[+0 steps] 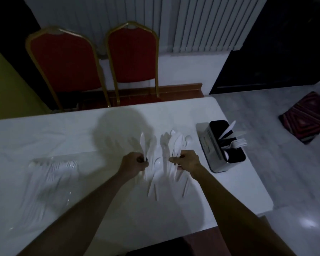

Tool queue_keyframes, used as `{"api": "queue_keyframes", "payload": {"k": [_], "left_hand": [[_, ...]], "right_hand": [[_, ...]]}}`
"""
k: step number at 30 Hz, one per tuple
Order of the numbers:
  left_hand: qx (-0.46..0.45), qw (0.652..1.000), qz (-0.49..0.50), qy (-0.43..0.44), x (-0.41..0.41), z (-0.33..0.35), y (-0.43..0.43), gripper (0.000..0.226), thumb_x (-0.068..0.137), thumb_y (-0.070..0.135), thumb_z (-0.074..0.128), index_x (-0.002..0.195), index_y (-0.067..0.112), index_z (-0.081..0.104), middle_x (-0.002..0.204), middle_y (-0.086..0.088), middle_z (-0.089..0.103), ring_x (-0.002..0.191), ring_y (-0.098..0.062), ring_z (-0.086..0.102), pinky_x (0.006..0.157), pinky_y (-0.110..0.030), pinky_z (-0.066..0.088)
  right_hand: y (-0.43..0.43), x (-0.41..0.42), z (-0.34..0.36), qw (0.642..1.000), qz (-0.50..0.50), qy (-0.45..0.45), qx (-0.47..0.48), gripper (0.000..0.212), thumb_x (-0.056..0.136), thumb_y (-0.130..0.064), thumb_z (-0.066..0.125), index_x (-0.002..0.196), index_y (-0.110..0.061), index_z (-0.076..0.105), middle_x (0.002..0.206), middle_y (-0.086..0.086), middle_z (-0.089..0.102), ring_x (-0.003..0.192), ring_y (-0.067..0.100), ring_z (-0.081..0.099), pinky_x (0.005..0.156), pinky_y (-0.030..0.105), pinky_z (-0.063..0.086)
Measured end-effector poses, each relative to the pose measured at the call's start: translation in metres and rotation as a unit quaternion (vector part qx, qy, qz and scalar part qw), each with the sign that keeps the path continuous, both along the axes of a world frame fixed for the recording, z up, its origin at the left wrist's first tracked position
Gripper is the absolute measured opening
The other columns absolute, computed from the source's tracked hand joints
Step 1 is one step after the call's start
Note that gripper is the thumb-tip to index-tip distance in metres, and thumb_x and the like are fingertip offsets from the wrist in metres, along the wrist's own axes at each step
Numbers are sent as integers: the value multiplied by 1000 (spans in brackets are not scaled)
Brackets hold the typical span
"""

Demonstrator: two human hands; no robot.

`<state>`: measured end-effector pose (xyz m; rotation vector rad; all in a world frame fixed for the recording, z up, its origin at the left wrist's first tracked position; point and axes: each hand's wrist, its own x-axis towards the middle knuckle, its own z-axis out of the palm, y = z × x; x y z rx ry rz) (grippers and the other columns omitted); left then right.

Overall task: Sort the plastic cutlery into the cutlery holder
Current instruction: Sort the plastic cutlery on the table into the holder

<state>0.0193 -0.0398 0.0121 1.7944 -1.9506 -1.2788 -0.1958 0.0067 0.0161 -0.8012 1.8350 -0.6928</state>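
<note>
Fingers of my left hand (135, 162) curl round what looks like one white knife (142, 143). My right hand (185, 162) grips a fanned bunch of cutlery (175, 143), its tips rising beyond the knuckles. Loose pieces (152, 187) lie between and below both fists. The cutlery holder (222, 145) stands just right of my right fingers. I'd confirm each handful is one kind, then lower it handle-first into its matching compartment, clear of the forks (238, 143) standing there.

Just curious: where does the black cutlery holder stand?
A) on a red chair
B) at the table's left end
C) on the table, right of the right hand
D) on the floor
C: the cutlery holder stands on the white table, just right of the right hand.
</note>
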Motion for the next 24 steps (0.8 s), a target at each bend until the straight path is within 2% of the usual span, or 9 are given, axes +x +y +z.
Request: {"api": "queue_keyframes", "payload": {"k": [2, 4, 6, 9, 12, 15, 17, 20, 24], "left_hand": [[-34, 999, -11, 29, -12, 18, -10, 15, 78, 20, 74, 81, 7, 68, 77, -5, 70, 72, -16, 65, 63, -16, 49], [-77, 995, -13, 62, -38, 43, -18, 14, 79, 19, 74, 85, 9, 67, 81, -4, 69, 74, -16, 64, 59, -12, 44], [-107, 990, -11, 90, -64, 64, -27, 17, 80, 21, 73, 92, 10, 66, 88, -5, 70, 81, -19, 66, 70, -26, 51], [-113, 985, -17, 130, -108, 88, -37, 20, 81, 20, 71, 99, 15, 66, 93, -5, 72, 84, -21, 67, 80, -37, 56], [-96, 977, -1, 190, -152, 101, -39, 11, 83, 14, 70, 92, 11, 64, 89, -6, 71, 81, -20, 69, 79, -41, 59], [-75, 968, 38, 235, -197, 99, -36, 11, 83, 11, 69, 78, 15, 61, 93, -9, 72, 83, -21, 70, 78, -44, 59], [-69, 967, 50, 241, -222, 90, -34, 12, 83, 13, 70, 77, 19, 62, 91, -8, 73, 80, -20, 71, 77, -44, 59], [-77, 972, 45, 218, -250, 75, -31, 9, 82, 18, 70, 88, 13, 66, 86, -9, 74, 76, -21, 72, 76, -44, 59], [-120, 982, 8, 149, -275, 62, -27, 19, 83, 25, 69, 91, 8, 66, 85, -10, 74, 77, -22, 70, 72, -30, 55]], "right_hand": [[-4, -6, 15, 999, -10, 1, -31, 17, 77, -13, 80, 86, -2, 70, 80, 12, 70, 67, 17, 64, 59, 22, 59], [-8, -24, 38, 997, -24, 15, -74, 25, 78, -14, 79, 91, 6, 70, 92, 22, 72, 77, 28, 68, 74, 36, 61], [-14, -45, 61, 993, -25, 25, -113, 20, 80, -13, 77, 90, 2, 71, 96, 23, 72, 84, 32, 70, 78, 41, 60], [-23, -87, 91, 983, -30, 63, -169, 11, 79, -15, 78, 75, -16, 68, 79, 13, 71, 74, 25, 69, 71, 36, 59], [-26, -134, 108, 974, -45, 103, -198, 12, 79, -20, 79, 85, -15, 70, 78, 3, 72, 70, 19, 68, 71, 35, 59], [-24, -177, 108, 971, -72, 122, -191, 18, 77, -22, 80, 89, -12, 72, 80, 8, 74, 74, 25, 71, 75, 43, 61], [-22, -196, 98, 971, -77, 131, -183, 17, 77, -22, 80, 86, -11, 70, 78, 8, 74, 75, 26, 72, 75, 45, 61], [-22, -208, 85, 969, -47, 161, -180, 15, 78, -23, 79, 82, -16, 67, 77, 8, 73, 71, 23, 71, 74, 41, 60], [-27, -215, 73, 959, -5, 211, -189, 20, 79, -25, 78, 89, -11, 68, 79, 12, 72, 72, 24, 68, 70, 37, 59]]}}
